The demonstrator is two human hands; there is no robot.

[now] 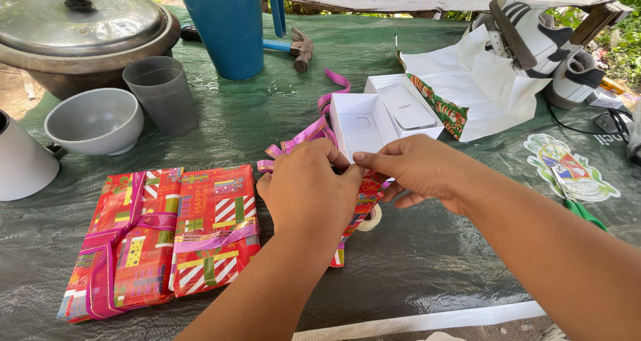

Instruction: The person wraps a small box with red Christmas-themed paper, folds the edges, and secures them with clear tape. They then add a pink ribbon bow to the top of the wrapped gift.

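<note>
L hand (310,191) lies knuckles-up over a small parcel in red gift paper (360,197), fingers curled; what they grip can't be told. R hand (414,171) pinches paper edge btwn thumb and forefinger, just below open white box (360,124). Pink ribbon (314,130) trails beside. Two wrapped parcels (160,237) lie left on green tarp (414,261).

Glossy printed paper wraps the two parcels (160,237), tied with shiny pink ribbon (107,247). The white box (374,120) looks like smooth matt card. The pot lid (80,14) is dull metal; the green table cover (400,261) is woven, slightly shiny plastic.
</note>
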